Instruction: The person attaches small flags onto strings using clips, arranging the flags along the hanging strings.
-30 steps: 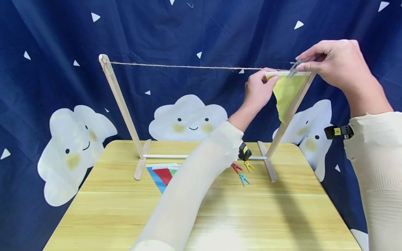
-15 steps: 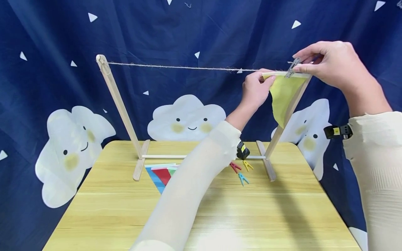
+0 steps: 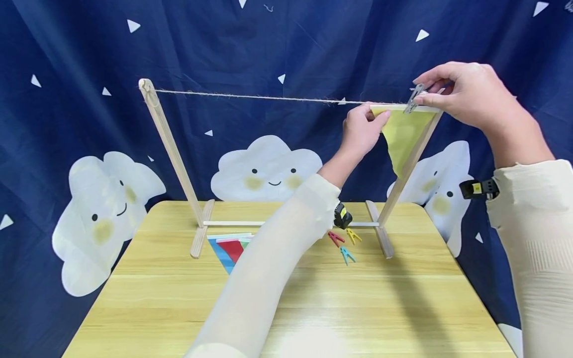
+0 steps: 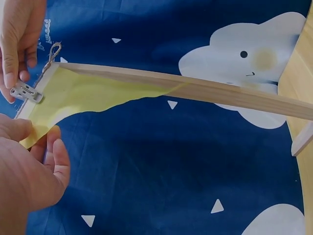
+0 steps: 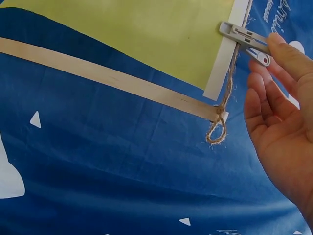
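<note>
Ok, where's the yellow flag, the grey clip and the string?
yellow flag (image 3: 403, 136): head view, middle of the cloth triangle.
grey clip (image 5: 244, 38): right wrist view, the clip's body by the fingertips.
string (image 3: 250, 96): head view, bare stretch between the posts.

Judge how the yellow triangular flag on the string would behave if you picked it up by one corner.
The yellow flag probably flops: its lower edge curls and waves in the left wrist view. It seems very light, since the thin string barely sags under it. Its white top band looks flatter, perhaps slightly stiffer.
</note>
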Available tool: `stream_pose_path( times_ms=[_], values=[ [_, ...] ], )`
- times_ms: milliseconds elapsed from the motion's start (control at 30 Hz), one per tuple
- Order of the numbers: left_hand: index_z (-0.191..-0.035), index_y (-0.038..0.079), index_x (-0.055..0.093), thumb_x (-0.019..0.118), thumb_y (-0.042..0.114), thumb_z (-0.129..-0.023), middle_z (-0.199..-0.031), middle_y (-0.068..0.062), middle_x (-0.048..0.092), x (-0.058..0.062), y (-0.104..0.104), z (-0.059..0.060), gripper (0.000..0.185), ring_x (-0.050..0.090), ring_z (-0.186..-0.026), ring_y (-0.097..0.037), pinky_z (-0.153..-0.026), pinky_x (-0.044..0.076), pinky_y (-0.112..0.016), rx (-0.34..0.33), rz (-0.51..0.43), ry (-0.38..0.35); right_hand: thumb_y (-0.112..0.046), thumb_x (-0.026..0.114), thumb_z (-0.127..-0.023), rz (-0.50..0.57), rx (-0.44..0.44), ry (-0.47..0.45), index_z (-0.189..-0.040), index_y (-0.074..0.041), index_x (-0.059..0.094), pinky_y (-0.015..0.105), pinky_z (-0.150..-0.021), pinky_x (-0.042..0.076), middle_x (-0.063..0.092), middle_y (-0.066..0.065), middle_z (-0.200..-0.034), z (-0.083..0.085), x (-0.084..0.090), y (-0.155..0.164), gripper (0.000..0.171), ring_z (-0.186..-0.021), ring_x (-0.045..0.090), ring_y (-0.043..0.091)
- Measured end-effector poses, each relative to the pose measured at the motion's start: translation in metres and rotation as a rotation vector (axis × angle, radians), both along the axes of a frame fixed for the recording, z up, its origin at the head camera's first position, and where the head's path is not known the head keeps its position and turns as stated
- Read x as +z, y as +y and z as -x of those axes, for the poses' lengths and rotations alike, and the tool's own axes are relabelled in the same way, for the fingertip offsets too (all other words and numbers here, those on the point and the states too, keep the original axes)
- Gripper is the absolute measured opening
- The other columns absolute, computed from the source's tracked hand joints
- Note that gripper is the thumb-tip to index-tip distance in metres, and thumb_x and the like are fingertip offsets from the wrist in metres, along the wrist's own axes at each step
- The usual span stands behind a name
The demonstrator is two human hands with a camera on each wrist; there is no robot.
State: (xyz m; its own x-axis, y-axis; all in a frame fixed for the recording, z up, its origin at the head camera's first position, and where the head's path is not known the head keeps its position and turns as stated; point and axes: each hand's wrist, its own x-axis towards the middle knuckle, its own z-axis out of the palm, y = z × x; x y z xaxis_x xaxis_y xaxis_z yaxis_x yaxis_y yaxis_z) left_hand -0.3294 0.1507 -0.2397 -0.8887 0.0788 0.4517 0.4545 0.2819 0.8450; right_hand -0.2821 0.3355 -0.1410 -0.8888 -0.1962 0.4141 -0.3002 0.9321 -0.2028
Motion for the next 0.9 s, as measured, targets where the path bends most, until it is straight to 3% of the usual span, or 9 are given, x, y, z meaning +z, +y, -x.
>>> stream_pose_path(
  times_ms=[300,533,900],
  values=[
    [-0.116,0.012,0.076,0.071,0.025,-0.099,-0.086,0.000,0.076,0.0010,0.0040,-0.0035,0.022,0.061,-0.072,-0.004,-0.065,0.043,-0.010,-0.003,0.030,-0.025,-0.027,0.068,-0.101,-0.044,0.003,0.003,-0.133,-0.002,0.066,0.009,-0.067,0.032,0.062,0.020,-0.112,-0.0018,-0.0007,-0.0002,0.040,-0.091,0.045,0.023],
    [-0.118,0.012,0.075,0.070,0.023,-0.100,-0.090,0.000,0.079,0.0003,0.0058,-0.0026,0.022,0.068,-0.072,-0.005,-0.063,0.047,-0.010,-0.020,0.001,-0.048,-0.026,0.067,-0.101,-0.050,0.004,-0.005,-0.136,-0.002,0.065,0.009,-0.068,0.032,0.061,0.021,-0.115,-0.0006,-0.0017,0.0001,0.042,-0.094,0.046,0.026],
    [-0.117,0.012,0.076,0.070,0.021,-0.099,-0.088,-0.001,0.078,-0.0008,0.0037,-0.0035,0.021,0.067,-0.071,-0.003,-0.065,0.047,-0.008,-0.010,-0.022,-0.054,-0.023,0.067,-0.102,-0.064,0.023,-0.015,-0.137,-0.001,0.064,0.007,-0.068,0.031,0.061,0.023,-0.118,0.0004,-0.0020,-0.0024,0.042,-0.100,0.051,0.032]
  ],
)
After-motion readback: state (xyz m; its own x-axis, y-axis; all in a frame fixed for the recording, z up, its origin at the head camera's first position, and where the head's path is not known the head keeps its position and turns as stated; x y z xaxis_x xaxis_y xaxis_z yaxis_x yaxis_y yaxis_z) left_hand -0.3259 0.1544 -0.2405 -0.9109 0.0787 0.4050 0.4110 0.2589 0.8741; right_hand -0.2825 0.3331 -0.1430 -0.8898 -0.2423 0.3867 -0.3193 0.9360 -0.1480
